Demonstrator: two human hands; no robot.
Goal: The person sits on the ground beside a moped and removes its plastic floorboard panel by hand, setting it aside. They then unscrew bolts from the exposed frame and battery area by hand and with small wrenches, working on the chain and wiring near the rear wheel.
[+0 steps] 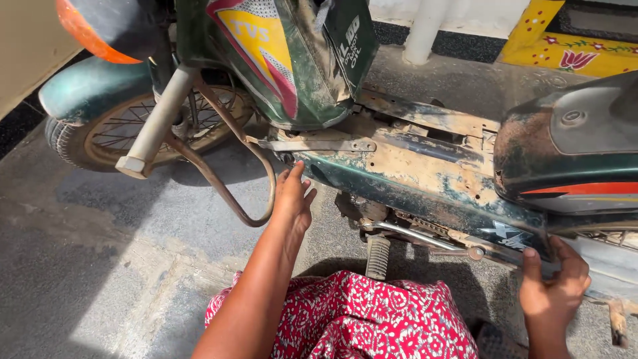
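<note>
Left hand [291, 205]: fingers straight and together, tips touching the lower edge of the moped [399, 173] floorboard, just under the flat metal bracket [319, 144]. Palm flat and unclenched, holding nothing.

Right hand [553, 286]: fingers curled over the lower edge of the body panel [505, 234] below the seat area, thumb up against the panel face. Gripping that edge.

Moped stands side-on, close in front, spanning the view. Floorboard is dark green, paint worn off in wide patches, tan dust and rust showing. A bent rusty guard bar [229, 193] loops down just left of the left hand, between it and the front wheel [126, 129]. Wheel is spoked, dusty, with a green mudguard above. Pale fork tube [156, 123] slants across it.

Between the hands: ribbed rubber footpeg [377, 257] hanging down, and a thin chromed rod [419, 236] running toward the right hand.

Leg shield is glossy green with a yellow and red panel. Ground [100, 266] is rough grey concrete, half sun, half shade. Red and white patterned cloth [372, 319] covers the lap at bottom centre.
</note>
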